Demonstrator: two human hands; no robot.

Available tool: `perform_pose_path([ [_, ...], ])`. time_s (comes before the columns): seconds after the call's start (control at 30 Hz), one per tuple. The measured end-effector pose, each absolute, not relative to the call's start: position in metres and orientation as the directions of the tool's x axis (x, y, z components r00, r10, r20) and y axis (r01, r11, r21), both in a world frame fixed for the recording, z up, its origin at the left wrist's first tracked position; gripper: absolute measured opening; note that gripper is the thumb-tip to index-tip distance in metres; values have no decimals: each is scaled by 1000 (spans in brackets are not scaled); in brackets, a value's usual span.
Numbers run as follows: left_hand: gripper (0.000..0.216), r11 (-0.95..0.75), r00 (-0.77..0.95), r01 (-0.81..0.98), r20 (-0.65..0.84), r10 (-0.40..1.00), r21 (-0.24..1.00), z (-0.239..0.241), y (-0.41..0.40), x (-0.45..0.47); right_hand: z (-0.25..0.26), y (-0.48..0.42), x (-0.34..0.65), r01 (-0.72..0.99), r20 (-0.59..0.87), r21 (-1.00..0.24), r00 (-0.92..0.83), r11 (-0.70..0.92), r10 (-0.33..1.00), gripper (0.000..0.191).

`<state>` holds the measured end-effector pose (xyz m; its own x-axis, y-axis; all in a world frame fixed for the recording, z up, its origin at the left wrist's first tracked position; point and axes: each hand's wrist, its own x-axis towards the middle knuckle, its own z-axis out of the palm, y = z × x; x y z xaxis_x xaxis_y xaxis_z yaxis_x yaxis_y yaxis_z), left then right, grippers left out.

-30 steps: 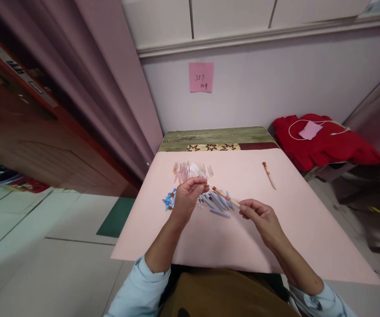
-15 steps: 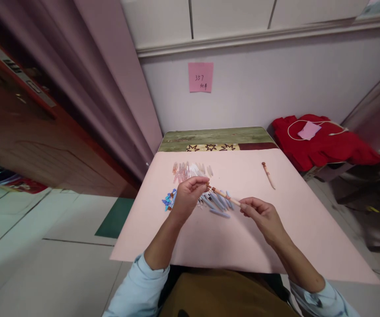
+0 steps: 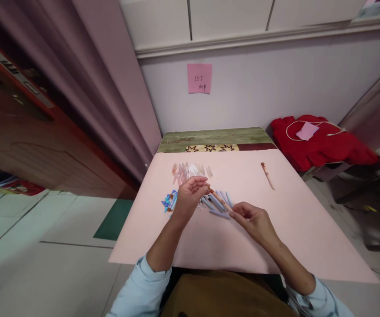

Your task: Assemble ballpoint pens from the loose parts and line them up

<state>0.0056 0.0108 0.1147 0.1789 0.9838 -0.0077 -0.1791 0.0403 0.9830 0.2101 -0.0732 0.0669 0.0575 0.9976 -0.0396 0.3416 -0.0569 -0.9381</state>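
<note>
A beige pen [image 3: 221, 200] with a brown upper end is held slantwise between my two hands above the table. My left hand [image 3: 191, 193] pinches its brown top end between thumb and fingertips. Lower down the barrel, my right hand [image 3: 251, 219] grips the tip end. Below the pen lie several grey-blue pen barrels [image 3: 219, 215]. Small blue pieces [image 3: 167, 203], with a few brown ones among them, are heaped left of my left hand. Beyond that hand, clear and pinkish slim tubes [image 3: 183, 169] lie in a row, partly hidden by my fingers.
Another beige pen with a brown top [image 3: 267, 176] lies alone at the right of the pink-covered table [image 3: 308, 246]. A red cloth [image 3: 322, 147] with a white cable sits past the right edge. A wooden door [image 3: 60, 145] stands at the left.
My right hand has moved left and slightly down, bringing the pen barrel closer to my left hand. The gap at the brown end has closed up. My left hand stays nearly in place.
</note>
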Motion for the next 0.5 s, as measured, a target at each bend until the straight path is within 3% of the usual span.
perform_pose_path([
  [0.1, 35, 37, 189, -162, -6, 982, 986, 115, 9, 9, 58, -72, 206, 398, 17, -917, 102, -25, 995, 28],
  [0.27, 43, 9, 122, -29, -5, 993, 1000, 105, 3, 5, 42, -63, 215, 235, -5, -971, 161, -43, 987, 36],
  [0.4, 38, 47, 116, 165, -67, 991, 985, 74, -13, -11, 33, -42, 266, 219, 54, -975, 415, -42, 908, 42],
  [0.5, 41, 95, 51, 323, -117, 992, 942, 45, -32, -25, 28, -23, 322, 355, 78, -920, 578, -164, 812, 39],
])
